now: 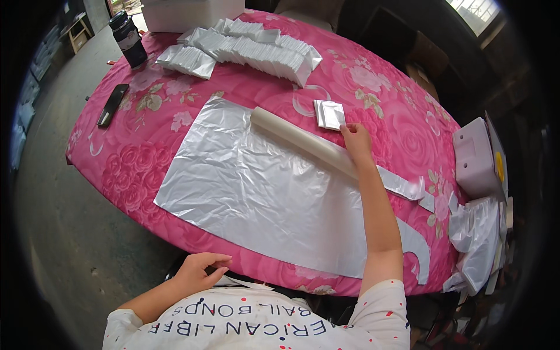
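On the table lies a large, creased sheet of silver plastic film (245, 181), with a long pale roll (297, 140) resting slantwise across its far side. My right hand (357, 142) reaches over the roll, thumb and fingers pinched at the near right corner of a small folded silver packet (332, 115). That packet tops a short pile of like ones. By the near table edge my left hand (202, 272) is empty, its thumb and fingers apart, close to the sheet but not touching it.
Rows of folded silver packets (251, 49) stand at the far side beside a white box (189, 14). A dark bottle (128, 44) and black phone (112, 105) sit at left. Cut film strips (402, 185), a pale bin (471, 157) and clear plastic bags (475, 227) are at right.
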Available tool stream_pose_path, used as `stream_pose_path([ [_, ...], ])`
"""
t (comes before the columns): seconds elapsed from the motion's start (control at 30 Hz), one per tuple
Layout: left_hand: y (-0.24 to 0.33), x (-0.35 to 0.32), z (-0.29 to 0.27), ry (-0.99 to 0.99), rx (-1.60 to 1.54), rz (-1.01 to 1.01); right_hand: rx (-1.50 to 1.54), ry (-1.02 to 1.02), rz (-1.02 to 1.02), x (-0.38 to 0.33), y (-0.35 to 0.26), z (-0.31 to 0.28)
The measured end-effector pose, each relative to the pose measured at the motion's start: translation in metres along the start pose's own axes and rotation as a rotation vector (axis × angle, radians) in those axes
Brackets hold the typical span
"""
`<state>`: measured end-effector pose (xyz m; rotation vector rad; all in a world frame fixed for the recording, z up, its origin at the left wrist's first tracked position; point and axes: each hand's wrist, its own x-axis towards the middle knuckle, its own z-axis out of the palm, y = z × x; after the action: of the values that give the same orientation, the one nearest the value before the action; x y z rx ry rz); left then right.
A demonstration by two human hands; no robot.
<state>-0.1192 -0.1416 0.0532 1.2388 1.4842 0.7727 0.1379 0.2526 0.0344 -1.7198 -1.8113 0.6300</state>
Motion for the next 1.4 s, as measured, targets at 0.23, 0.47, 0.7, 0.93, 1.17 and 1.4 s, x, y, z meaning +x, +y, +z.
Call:
stream_pose_path([
  [0.23,0.013,0.027,0.008,-0.032,0.189,0.261,-0.317,-0.127,-0.392,-0.118,0.036,-0.068],
  [0.47,0.043,0.097,0.064,-0.173,0.429,0.696,-0.288,-0.257,-0.139,-0.260,0.017,-0.076],
  [0.7,0.053,0.132,0.125,-0.194,0.659,0.815,-0.290,-0.248,-0.320,-0.282,0.058,-0.081],
  [0.93,0.048,0.113,0.154,-0.235,0.696,0.865,-0.475,0.098,-0.068,-0.259,0.174,-0.146],
  [1.17,0.062,0.114,0.163,-0.301,0.735,0.858,-0.572,0.344,0.235,-0.265,0.268,-0.204],
  [1.4,0.063,0.114,0.167,-0.277,0.723,0.856,-0.636,0.504,0.317,-0.269,0.263,-0.211],
])
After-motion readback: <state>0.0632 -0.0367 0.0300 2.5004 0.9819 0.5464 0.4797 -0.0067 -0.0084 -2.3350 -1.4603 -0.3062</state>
